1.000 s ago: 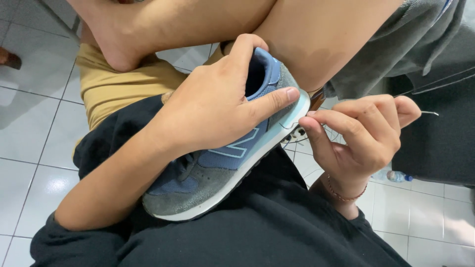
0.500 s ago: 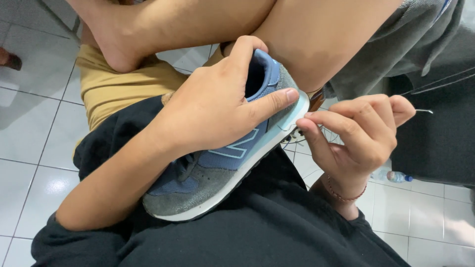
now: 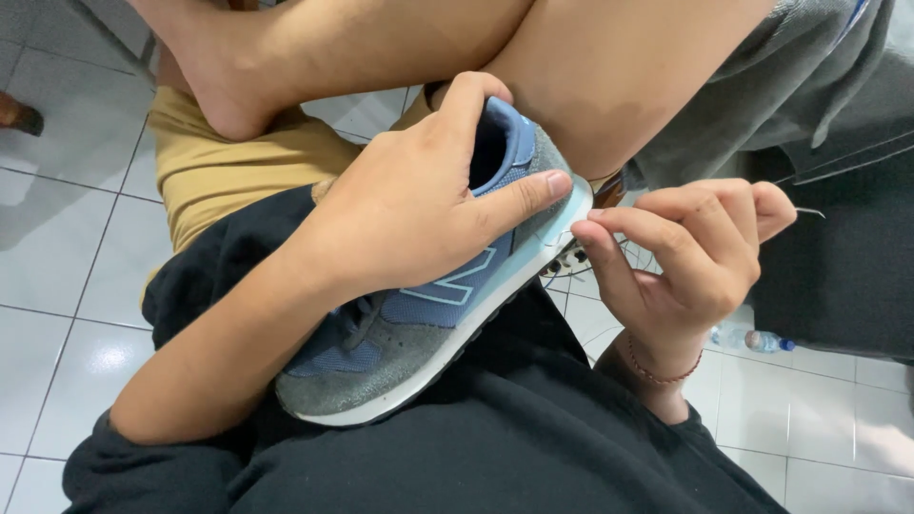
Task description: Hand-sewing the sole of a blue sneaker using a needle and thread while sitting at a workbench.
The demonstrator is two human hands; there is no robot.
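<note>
Space above the sneaker (image 3: 428, 314) is closed off by a bare leg (image 3: 609, 76) crossing the top, pressed near the heel, with grey cloth (image 3: 809, 86) filling the upper right. The shoe's heel and side are covered by the left hand (image 3: 419, 209), and the gap at the sole edge is taken by the right hand (image 3: 685, 257), whose fingers (image 3: 619, 224) pinch a thin thread there. Open tiled floor (image 3: 57, 286) is left free at far left and at lower right, where a small bottle (image 3: 752, 340) lies.

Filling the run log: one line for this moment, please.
left hand: grips sneaker heel | right hand: pinches thin needle at sole edge
</note>
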